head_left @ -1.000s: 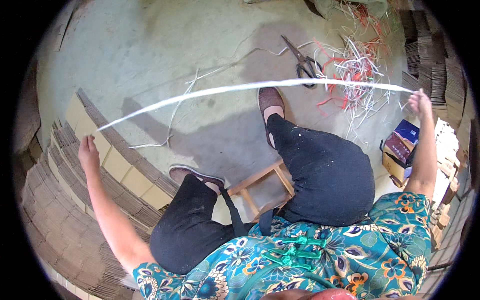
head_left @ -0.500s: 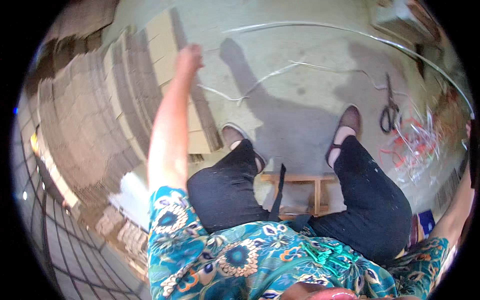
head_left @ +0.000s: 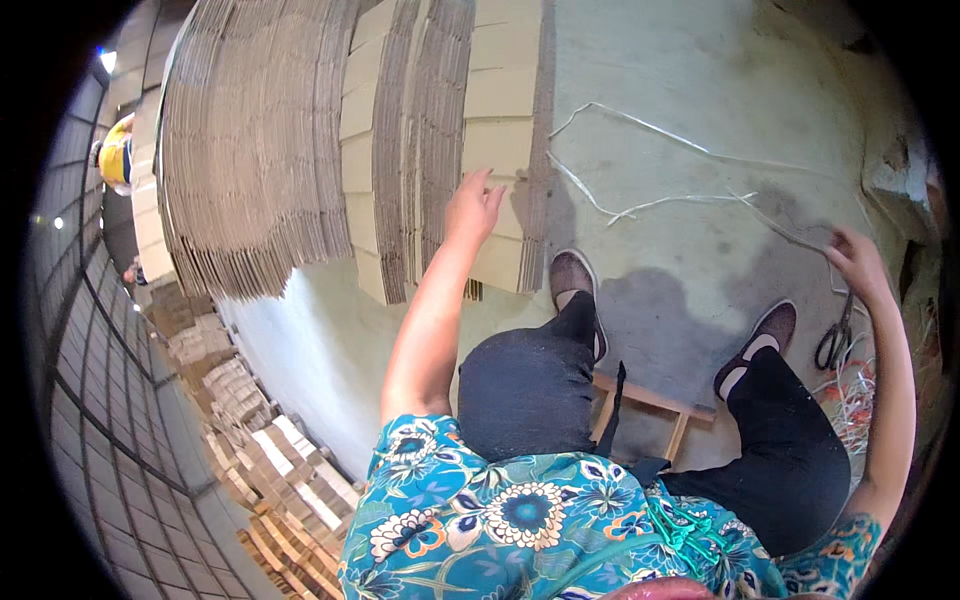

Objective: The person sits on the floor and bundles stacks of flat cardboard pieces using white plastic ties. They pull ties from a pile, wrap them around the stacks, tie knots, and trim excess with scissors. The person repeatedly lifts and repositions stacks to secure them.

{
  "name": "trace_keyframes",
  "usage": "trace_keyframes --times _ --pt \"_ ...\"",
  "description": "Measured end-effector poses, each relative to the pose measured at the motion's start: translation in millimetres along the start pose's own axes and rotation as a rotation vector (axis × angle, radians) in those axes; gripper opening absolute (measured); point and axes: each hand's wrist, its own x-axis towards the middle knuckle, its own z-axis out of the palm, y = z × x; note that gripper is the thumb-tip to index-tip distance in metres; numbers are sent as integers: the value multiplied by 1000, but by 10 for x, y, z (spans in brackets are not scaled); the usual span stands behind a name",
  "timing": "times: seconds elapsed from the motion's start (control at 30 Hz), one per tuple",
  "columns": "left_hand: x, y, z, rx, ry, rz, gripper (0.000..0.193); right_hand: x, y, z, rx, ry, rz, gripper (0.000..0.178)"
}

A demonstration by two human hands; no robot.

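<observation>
Over the cardboard [head_left: 500, 100], our unclenched left hand [head_left: 469, 212] seemingly reaches, needing purchase; right of it, whether our right hand [head_left: 861, 264] grips, we cannot tell.

This looks like a packing workshop or a carton store. Tall ranks of flat-folded cardboard [head_left: 255, 130] lie under and left of the left grip [head_left: 472, 212], on a bare, concrete-like floor [head_left: 650, 60]. Farther off, below and left of that grip, sit more card bundles [head_left: 300, 465], beside a large gridded structure [head_left: 110, 440], wall or roof unclear. Just below the right grip [head_left: 856, 265] are scissors [head_left: 846, 318] and tangled strips [head_left: 855, 400].
</observation>
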Motion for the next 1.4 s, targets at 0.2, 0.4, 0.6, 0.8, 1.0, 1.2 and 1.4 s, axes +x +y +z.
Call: trace_keyframes --times 0.2,0.4,0.6,0.8,1.0,1.2,1.4 --pt "-558 -685 211 5 77 -113 41 1108 -2047 1359 47 -311 -401 41" --pt "-104 -658 511 -208 142 -81 43 1555 -3049 2871 471 -479 -15 62" --pt "159 -731 743 -247 192 -37 42 1615 -3372 3477 732 -86 291 87" --pt "103 -774 723 -288 112 -114 43 1607 -3758 3287 838 42 183 74" --pt "-10 -346 347 -233 280 42 41 1237 -3950 2842 911 285 -22 56" --pt "-299 13 -514 -197 429 190 41 520 -4356 2213 1004 324 -181 51" --pt "-363 -185 -1504 -15 540 205 39 440 -5145 2144 1213 262 -351 55"
